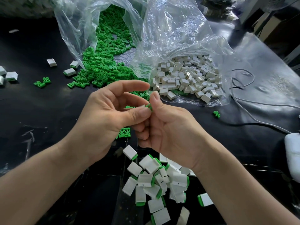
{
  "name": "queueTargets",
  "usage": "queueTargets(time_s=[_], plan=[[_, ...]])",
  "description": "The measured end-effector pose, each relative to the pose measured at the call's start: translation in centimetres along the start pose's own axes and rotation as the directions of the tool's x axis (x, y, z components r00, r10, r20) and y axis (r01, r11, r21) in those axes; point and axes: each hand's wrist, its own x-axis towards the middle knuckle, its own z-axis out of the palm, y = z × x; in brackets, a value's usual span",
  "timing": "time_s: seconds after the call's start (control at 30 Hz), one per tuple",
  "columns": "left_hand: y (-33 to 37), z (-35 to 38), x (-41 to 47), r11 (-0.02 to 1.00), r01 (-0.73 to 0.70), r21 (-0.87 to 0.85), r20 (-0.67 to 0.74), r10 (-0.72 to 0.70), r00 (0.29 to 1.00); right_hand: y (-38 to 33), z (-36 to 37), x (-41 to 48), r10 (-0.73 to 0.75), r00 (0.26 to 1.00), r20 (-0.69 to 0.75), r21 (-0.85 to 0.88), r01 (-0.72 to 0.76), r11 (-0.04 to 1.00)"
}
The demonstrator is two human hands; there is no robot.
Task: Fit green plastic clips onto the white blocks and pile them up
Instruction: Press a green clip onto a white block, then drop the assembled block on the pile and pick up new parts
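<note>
My left hand [112,114] and my right hand [167,127] meet above the middle of the black table. My right thumb and fingers pinch a small green clip [149,107]. My left thumb and fingers pinch a white block [142,106], mostly hidden, right against the clip. Below my hands lies a pile of white blocks with green clips fitted [160,181]. A clear bag spills loose green clips [103,62] at the back. Another clear bag holds plain white blocks [186,77] at the back right.
Several stray fitted blocks [69,71] lie at the left, with loose clips [42,82] nearby and one clip [216,114] at the right. Grey and black cables [253,117] run across the right side. A white object [293,153] sits at the right edge.
</note>
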Motion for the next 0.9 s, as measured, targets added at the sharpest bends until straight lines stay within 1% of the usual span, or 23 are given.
queueTargets(time_s=[0.13, 0.33, 0.53, 0.6, 0.77, 0.9], plan=[[-0.04, 0.2, -0.02, 0.999, 0.0, -0.045, -0.016, -0.001, 1.0, -0.1, 0.0, -0.27, -0.021, 0.999, 0.026, 0.006, 0.02, 1.0], [0.17, 0.26, -0.11, 1.0, -0.003, -0.02, -0.028, 0.003, 1.0, 0.31, 0.31, -0.14, -0.042, 0.999, 0.025, -0.032, 0.043, 0.999], [0.44, 0.35, -0.05, 1.0, -0.009, -0.019, -0.064, 0.008, 0.998, 0.14, -0.12, -0.08, -0.018, 0.998, 0.062, 0.043, 0.015, 0.999], [0.36, 0.22, 0.0, 1.0, -0.01, -0.019, -0.075, 0.009, 0.997, 0.08, -0.06, -0.12, -0.031, 0.998, 0.055, 0.024, 0.03, 0.999], [0.27, -0.17, 0.1, 1.0, 0.021, -0.016, -0.069, -0.022, 0.997, 0.05, -0.34, -0.19, -0.063, 0.998, -0.03, -0.068, 0.061, 0.996], [0.24, -0.16, 0.08, 1.0, 0.012, -0.006, -0.068, -0.012, 0.998, 0.06, -0.51, -0.18, -0.09, 0.995, -0.043, -0.12, 0.084, 0.989]])
